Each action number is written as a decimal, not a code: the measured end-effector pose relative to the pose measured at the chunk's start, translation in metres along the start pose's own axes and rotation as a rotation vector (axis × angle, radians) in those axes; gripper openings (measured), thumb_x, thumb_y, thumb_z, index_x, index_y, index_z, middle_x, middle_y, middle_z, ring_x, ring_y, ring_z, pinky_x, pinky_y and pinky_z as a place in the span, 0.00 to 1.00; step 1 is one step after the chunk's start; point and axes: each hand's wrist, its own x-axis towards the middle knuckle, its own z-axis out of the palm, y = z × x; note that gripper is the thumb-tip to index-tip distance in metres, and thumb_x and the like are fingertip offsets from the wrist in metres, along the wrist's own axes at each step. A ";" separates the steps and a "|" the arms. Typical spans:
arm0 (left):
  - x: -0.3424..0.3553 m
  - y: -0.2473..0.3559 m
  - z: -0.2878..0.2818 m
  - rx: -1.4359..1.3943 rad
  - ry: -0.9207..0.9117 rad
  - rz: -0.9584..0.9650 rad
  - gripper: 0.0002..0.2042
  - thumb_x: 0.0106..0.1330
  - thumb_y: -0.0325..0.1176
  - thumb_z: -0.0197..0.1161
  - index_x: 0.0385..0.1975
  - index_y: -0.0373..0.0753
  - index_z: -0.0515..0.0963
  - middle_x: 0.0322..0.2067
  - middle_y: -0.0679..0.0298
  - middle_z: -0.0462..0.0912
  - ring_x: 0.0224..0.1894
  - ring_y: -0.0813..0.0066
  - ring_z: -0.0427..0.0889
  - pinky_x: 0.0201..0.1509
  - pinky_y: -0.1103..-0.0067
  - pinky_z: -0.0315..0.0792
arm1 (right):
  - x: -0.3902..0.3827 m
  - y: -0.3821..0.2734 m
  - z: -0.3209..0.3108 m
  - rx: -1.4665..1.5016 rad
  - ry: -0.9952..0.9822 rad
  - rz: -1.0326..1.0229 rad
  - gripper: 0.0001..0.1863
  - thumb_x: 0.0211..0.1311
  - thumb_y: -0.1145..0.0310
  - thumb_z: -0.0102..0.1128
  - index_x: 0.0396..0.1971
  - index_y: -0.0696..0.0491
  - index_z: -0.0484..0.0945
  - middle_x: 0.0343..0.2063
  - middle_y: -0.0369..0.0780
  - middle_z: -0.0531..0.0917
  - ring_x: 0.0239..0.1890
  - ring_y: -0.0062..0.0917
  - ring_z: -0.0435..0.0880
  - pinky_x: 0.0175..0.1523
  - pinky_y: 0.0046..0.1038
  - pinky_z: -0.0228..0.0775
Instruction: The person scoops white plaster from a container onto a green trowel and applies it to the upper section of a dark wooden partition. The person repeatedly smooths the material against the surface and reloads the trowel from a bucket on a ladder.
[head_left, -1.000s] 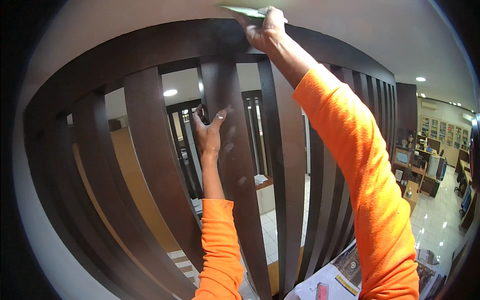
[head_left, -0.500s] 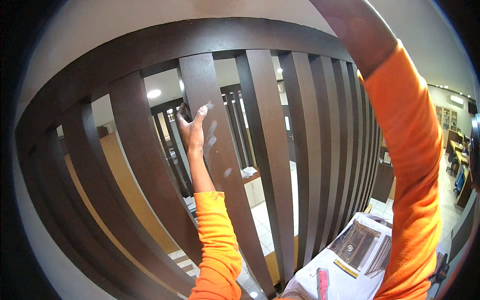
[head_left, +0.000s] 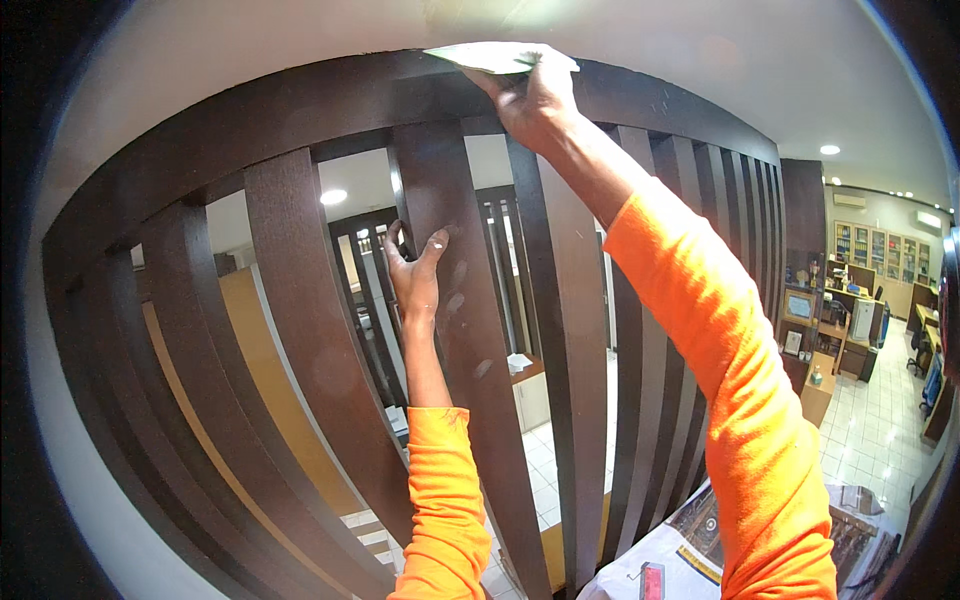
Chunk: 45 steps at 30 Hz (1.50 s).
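My right hand (head_left: pixel 540 112) is raised overhead and grips a thin, pale greenish-white sheet (head_left: pixel 495 56). The sheet lies flat against or just below the ceiling (head_left: pixel 690 60), close above the dark top beam (head_left: pixel 300 110) of a wooden slat screen; whether it touches is hard to tell. My left hand (head_left: pixel 415 285) is closed around the edge of one dark brown slat (head_left: pixel 430 180), thumb on its front face and fingers partly hidden beyond the edge. White powdery smears mark that slat below the thumb, and some white shows on the thumb.
More upright slats (head_left: pixel 275 230) stand to both sides, with gaps showing a room beyond. Below right is a white printed sheet of material (head_left: pixel 630 575) with a red-and-grey object (head_left: pixel 652 580) on it. An office with desks, cabinets (head_left: pixel 880 245) and tiled floor lies far right.
My right hand, out of view above before, has come down and left into view with the pale sheet. The view has shifted slightly; my left hand keeps hold of the same slat.
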 end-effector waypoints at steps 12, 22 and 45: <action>0.003 -0.005 -0.021 0.030 0.040 0.013 0.44 0.57 0.47 0.73 0.67 0.26 0.59 0.59 0.44 0.72 0.63 0.57 0.71 0.69 0.69 0.62 | 0.038 0.022 0.040 0.183 0.020 0.187 0.23 0.74 0.68 0.41 0.63 0.64 0.58 0.62 0.52 0.66 0.61 0.42 0.74 0.64 0.38 0.79; 0.008 -0.013 -0.011 -0.041 0.016 0.039 0.43 0.58 0.45 0.75 0.67 0.30 0.58 0.53 0.50 0.79 0.57 0.64 0.77 0.69 0.71 0.63 | 0.055 -0.081 0.102 -1.581 -0.709 -0.542 0.20 0.75 0.67 0.41 0.61 0.58 0.69 0.59 0.47 0.76 0.60 0.36 0.76 0.68 0.31 0.67; 0.003 -0.007 -0.003 -0.021 -0.015 0.016 0.45 0.57 0.45 0.73 0.67 0.26 0.57 0.59 0.43 0.71 0.64 0.57 0.70 0.71 0.68 0.59 | 0.037 0.037 0.021 -0.004 0.053 0.008 0.24 0.72 0.69 0.28 0.63 0.65 0.56 0.61 0.54 0.66 0.62 0.49 0.72 0.63 0.55 0.77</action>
